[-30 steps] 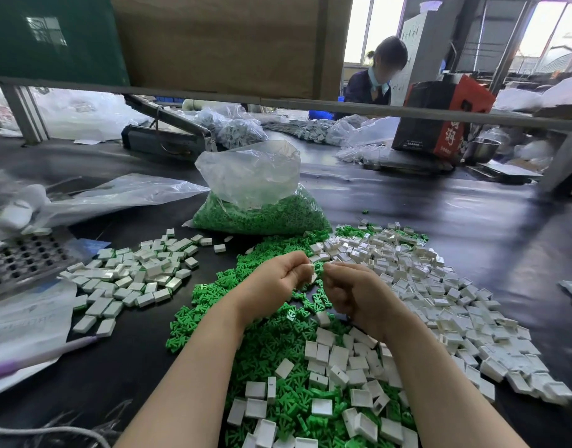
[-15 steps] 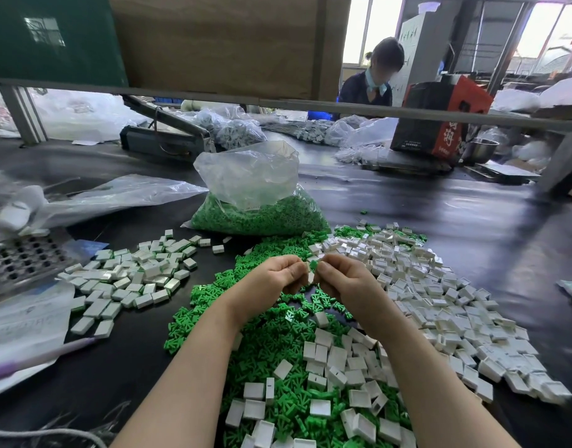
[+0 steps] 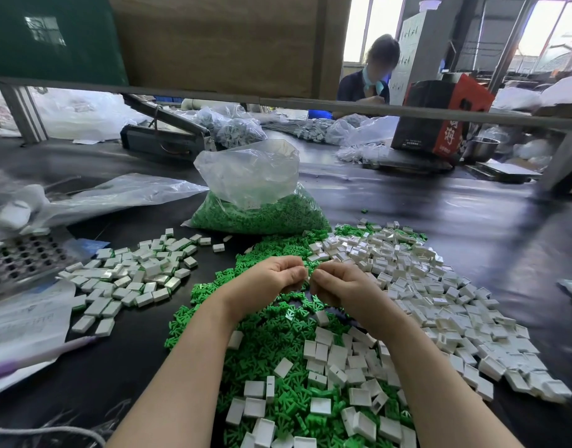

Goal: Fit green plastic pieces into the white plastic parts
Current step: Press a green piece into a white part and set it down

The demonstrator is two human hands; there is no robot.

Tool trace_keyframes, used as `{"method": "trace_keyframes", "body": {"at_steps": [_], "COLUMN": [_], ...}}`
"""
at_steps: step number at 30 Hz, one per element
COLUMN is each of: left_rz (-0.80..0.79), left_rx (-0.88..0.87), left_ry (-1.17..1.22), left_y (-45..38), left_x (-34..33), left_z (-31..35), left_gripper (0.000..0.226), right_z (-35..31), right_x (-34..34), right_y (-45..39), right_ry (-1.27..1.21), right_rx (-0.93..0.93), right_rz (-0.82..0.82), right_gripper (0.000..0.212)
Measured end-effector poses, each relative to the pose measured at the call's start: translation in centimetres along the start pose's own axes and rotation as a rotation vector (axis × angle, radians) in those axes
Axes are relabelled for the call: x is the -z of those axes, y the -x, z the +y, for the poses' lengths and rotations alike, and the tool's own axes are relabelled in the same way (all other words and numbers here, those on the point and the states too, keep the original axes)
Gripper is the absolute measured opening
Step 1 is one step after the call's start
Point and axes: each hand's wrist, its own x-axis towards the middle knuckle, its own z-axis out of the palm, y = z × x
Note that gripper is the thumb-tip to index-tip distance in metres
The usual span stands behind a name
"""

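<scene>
My left hand (image 3: 271,279) and my right hand (image 3: 339,287) meet fingertip to fingertip above a heap of loose green plastic pieces (image 3: 278,318). Both have curled fingers pinching a small white plastic part (image 3: 308,272) between them; only a sliver of it shows, and whether a green piece sits in it is hidden. A broad pile of white plastic parts (image 3: 440,302) spreads to the right and toward me. Another group of white parts (image 3: 136,276) lies to the left.
A clear bag of green pieces (image 3: 255,205) stands behind the hands. A perforated metal tray (image 3: 19,260) and plastic sheets lie at the left. A person works at the far side behind a metal rail (image 3: 310,105), near a red-black box (image 3: 440,118).
Both hands have drifted slightly left and closer together while keeping their pinch; the camera view shifted a little.
</scene>
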Motion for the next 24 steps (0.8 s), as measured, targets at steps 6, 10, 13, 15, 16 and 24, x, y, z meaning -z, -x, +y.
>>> {"method": "trace_keyframes", "body": {"at_steps": [6, 10, 13, 15, 16, 24], "left_rz": [-0.029, -0.069, -0.106, -0.121, -0.127, -0.163], "left_rx": [0.04, 0.05, 0.064, 0.074, 0.081, 0.093], "left_ry": [0.052, 0.07, 0.09, 0.08, 0.07, -0.004], "left_y": [0.06, 0.18, 0.3, 0.4, 0.46, 0.65], "left_x": [-0.4, -0.29, -0.39, -0.41, -0.42, -0.46], "left_z": [0.03, 0.3, 0.69, 0.82, 0.82, 0.58], "left_gripper": [0.021, 0.022, 0.025, 0.028, 0.027, 0.017], "right_z": [-0.09, -0.26, -0.18, -0.1, -0.02, 0.58], "right_x": [0.11, 0.38, 0.54, 0.6, 0.59, 0.71], "right_y": [0.16, 0.35, 0.46, 0.49, 0.5, 0.29], "right_ry": [0.024, -0.006, -0.056, -0.063, -0.06, -0.05], "right_rx": [0.004, -0.012, -0.026, -0.038, -0.044, -0.086], "right_rz": [-0.051, -0.104, -0.151, -0.178, -0.186, -0.211], "right_gripper": [0.032, 0.024, 0.02, 0.019, 0.018, 0.015]}}
